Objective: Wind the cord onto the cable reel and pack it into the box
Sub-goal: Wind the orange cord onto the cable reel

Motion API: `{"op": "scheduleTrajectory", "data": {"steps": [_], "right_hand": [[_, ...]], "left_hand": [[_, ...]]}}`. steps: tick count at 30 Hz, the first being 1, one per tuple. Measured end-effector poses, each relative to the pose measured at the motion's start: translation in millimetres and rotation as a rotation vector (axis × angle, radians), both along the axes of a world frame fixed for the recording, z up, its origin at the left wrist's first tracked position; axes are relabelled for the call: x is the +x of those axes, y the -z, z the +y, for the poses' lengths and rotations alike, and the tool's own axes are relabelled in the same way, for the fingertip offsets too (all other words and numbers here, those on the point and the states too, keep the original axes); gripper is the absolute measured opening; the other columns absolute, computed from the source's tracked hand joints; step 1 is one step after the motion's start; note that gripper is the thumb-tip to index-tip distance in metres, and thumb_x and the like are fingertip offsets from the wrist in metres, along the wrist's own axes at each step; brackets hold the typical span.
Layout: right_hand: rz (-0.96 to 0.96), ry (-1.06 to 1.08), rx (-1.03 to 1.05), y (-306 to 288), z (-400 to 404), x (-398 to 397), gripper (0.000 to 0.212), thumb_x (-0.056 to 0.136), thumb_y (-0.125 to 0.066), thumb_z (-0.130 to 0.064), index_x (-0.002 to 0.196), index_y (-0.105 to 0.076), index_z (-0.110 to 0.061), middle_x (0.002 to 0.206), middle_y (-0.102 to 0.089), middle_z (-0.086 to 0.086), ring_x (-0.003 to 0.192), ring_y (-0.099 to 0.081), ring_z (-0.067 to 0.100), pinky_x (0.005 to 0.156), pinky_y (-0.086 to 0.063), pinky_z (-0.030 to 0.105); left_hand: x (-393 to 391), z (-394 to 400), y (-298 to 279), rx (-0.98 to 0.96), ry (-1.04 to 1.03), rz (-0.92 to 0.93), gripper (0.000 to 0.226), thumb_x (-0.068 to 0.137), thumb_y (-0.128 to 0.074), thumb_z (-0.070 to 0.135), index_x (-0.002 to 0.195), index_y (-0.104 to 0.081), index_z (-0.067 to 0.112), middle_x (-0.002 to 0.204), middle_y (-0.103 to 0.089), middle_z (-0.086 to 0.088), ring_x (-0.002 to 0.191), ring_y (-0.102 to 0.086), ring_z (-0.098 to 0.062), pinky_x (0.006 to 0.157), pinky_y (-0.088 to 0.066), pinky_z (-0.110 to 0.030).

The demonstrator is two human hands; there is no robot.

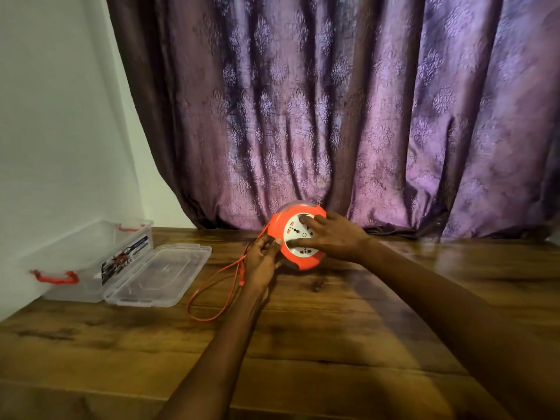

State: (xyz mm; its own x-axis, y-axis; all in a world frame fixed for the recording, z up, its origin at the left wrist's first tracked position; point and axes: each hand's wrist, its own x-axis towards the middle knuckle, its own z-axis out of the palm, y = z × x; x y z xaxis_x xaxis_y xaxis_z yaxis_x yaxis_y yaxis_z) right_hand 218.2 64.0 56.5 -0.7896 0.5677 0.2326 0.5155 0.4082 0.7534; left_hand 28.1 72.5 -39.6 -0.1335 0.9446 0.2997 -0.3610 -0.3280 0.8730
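Observation:
An orange cable reel [280,227] with a white socket face stands tilted on the wooden table [333,344], close to the curtain. My right hand [336,237] lies over the socket face, its fingers spread on the white disc. My left hand [262,262] grips the reel's left edge, where the orange cord [212,283] leaves it. The cord runs down to the left and forms a loose loop on the table. A clear plastic box [88,256] with red latches sits open at the left, its lid [160,274] lying flat beside it.
A purple patterned curtain [363,116] hangs right behind the reel down to the table's back edge. A white wall [54,116] stands behind the box at the left. Bare wood stretches across the front and right of the table.

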Motion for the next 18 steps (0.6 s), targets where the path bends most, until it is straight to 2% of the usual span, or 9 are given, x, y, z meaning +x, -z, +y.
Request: {"op": "scheduleTrajectory", "data": {"steps": [2,4,7,11,15,18], "right_hand": [[-0.021,0.031,0.050,3.2,-2.6,2.5,0.052,0.095,-0.052,-0.025,0.140,-0.042,-0.048,0.138,-0.052,0.019,0.106,-0.061,0.033,0.088,-0.046,0.043],[0.040,0.101,0.053,9.8,-2.8,1.0,0.052,0.093,-0.054,-0.030,0.140,-0.042,-0.048,0.131,-0.058,0.016,0.099,-0.062,0.033,0.085,-0.047,0.043],[0.304,0.208,-0.063,17.4,-4.2,-8.7,0.060,0.086,-0.058,-0.041,0.142,-0.039,-0.047,0.120,-0.063,0.013,0.092,-0.065,0.034,0.080,-0.047,0.040],[0.610,0.257,-0.141,31.2,-5.6,-19.3,0.061,0.079,-0.058,-0.048,0.137,-0.041,-0.049,0.109,-0.068,0.005,0.076,-0.069,0.032,0.060,-0.049,0.035],[0.762,0.274,-0.178,41.1,-2.8,-23.4,0.062,0.079,-0.060,-0.045,0.137,-0.039,-0.051,0.121,-0.061,0.004,0.091,-0.068,0.033,0.065,-0.052,0.038],[0.834,0.278,-0.180,43.8,-0.6,-21.4,0.062,0.081,-0.060,-0.041,0.138,-0.036,-0.052,0.126,-0.058,0.003,0.099,-0.065,0.032,0.069,-0.054,0.040]], "left_hand": [[3.6,-1.4,-0.4,0.005,0.001,0.007,0.020,0.096,-0.061,0.010,0.110,-0.062,-0.004,0.098,-0.069,-0.014,0.090,-0.066,-0.028,0.075,-0.060,-0.043],[9.0,-2.8,0.1,-0.003,-0.005,-0.008,0.019,0.096,-0.061,0.008,0.110,-0.061,-0.004,0.097,-0.068,-0.014,0.088,-0.066,-0.027,0.078,-0.058,-0.044],[16.6,-6.4,-0.1,0.010,-0.021,-0.020,0.005,0.096,-0.060,0.007,0.101,-0.061,0.006,0.092,-0.066,-0.013,0.084,-0.063,-0.025,0.071,-0.057,-0.034],[19.1,-8.4,2.1,0.034,-0.033,-0.034,0.013,0.096,-0.061,0.008,0.108,-0.061,0.002,0.094,-0.063,-0.016,0.081,-0.060,-0.023,0.064,-0.053,-0.030],[19.9,-8.3,3.0,0.021,-0.017,-0.070,0.011,0.095,-0.063,0.009,0.106,-0.062,0.006,0.096,-0.065,-0.013,0.083,-0.061,-0.021,0.064,-0.052,-0.028],[19.0,-5.0,5.6,-0.030,0.020,-0.051,0.014,0.095,-0.065,0.017,0.108,-0.063,0.018,0.096,-0.070,0.002,0.085,-0.065,-0.011,0.066,-0.052,-0.023]]}}
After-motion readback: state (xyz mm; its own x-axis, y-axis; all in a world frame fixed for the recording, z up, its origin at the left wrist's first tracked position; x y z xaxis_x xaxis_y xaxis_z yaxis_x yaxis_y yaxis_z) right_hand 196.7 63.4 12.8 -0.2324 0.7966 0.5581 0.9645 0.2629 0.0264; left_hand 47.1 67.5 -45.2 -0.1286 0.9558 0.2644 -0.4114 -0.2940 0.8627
